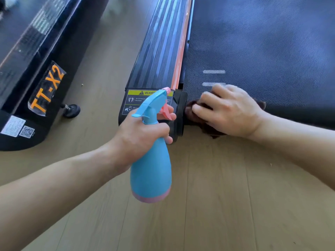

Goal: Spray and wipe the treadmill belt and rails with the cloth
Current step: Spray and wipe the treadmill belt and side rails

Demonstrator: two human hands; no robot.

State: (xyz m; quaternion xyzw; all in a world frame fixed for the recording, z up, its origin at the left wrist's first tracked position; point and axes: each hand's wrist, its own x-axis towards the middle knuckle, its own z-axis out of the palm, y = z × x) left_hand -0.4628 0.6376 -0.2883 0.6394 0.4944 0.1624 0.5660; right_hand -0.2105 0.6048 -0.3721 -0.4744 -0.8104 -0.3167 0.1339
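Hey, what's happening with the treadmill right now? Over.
Left hand grips spray bottle. Right hand holds cloth against belt end corner. Nothing blocking.

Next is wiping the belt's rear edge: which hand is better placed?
Right. The right hand holds the dark cloth on the belt at its rear edge, beside the rail end. The left hand grips the spray bottle over the floor.

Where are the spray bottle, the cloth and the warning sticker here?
spray bottle (151, 171): head view, on its blue body.
cloth (189, 107): head view, on its dark left end.
warning sticker (131, 100): head view, on its left part.
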